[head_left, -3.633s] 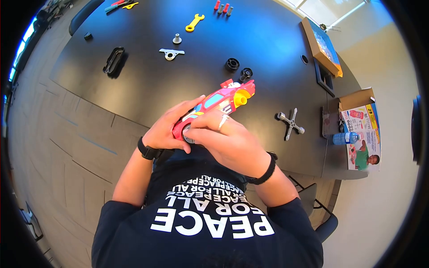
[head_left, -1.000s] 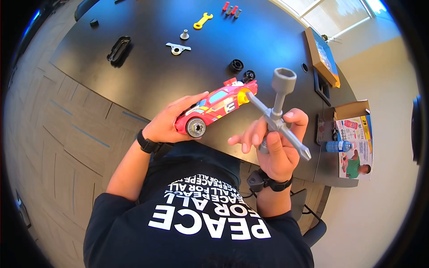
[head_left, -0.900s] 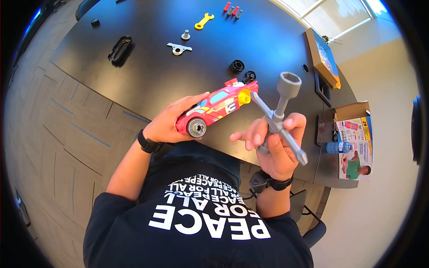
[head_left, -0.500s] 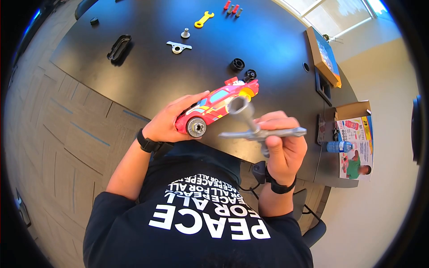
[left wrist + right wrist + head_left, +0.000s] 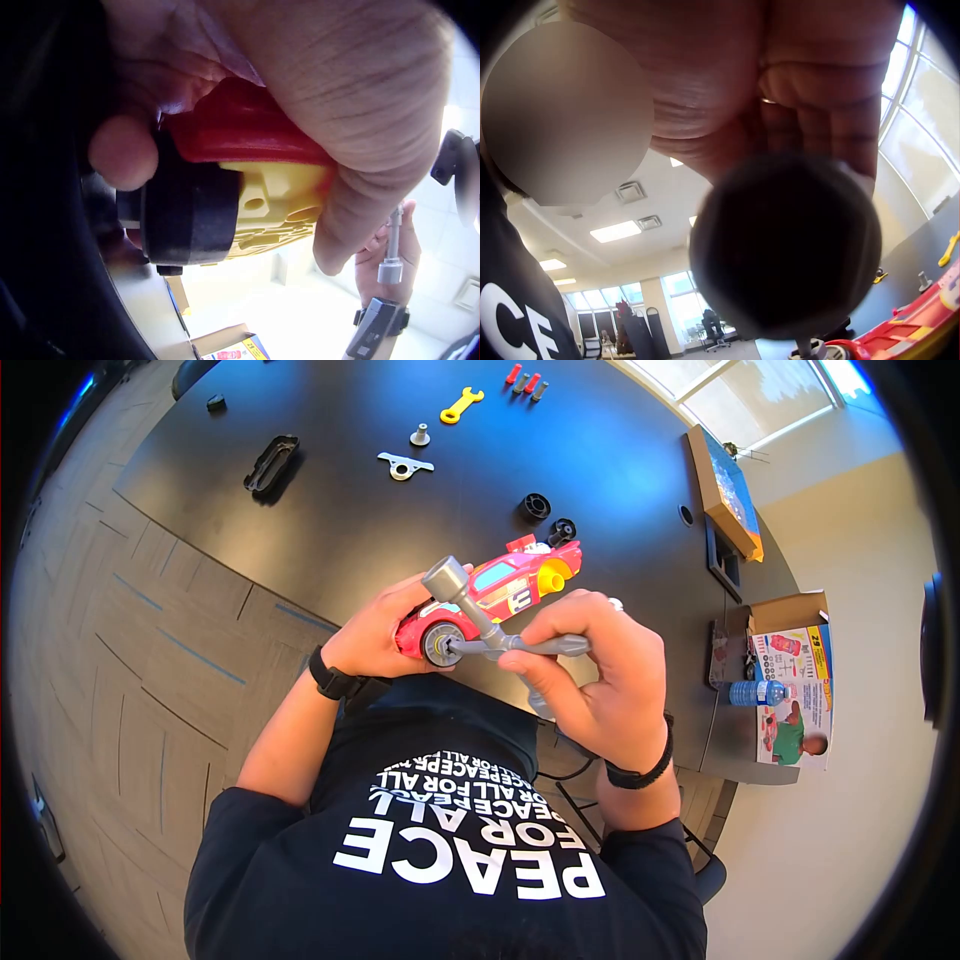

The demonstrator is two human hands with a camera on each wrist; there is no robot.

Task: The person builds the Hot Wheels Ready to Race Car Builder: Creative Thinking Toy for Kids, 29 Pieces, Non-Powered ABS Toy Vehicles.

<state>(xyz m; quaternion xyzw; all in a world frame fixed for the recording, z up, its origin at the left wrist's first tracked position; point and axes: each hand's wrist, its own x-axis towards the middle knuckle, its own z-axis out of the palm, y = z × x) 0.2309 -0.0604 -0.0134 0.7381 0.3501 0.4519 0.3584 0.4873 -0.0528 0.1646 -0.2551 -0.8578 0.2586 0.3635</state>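
My left hand grips the front end of a red toy race car, held up over the table's near edge. A grey front wheel faces me, while a yellow hub shows bare at the rear. My right hand pinches a grey four-way lug wrench, one arm's tip right at the wheel's centre. In the left wrist view, the car's yellow underside and a black wheel appear beneath the fingers. A wrench socket fills much of the right wrist view.
Two loose black wheels lie beyond the car. Farther off are a grey bracket, a yellow wrench, several red and grey pegs and a black oblong part. At right stand a water bottle and an open box.
The right hand, at the wheel 3.6 seconds ago, has picked the lug wrench up off the table, turned it and brought its tip left to the wheel. The left hand keeps its grip.
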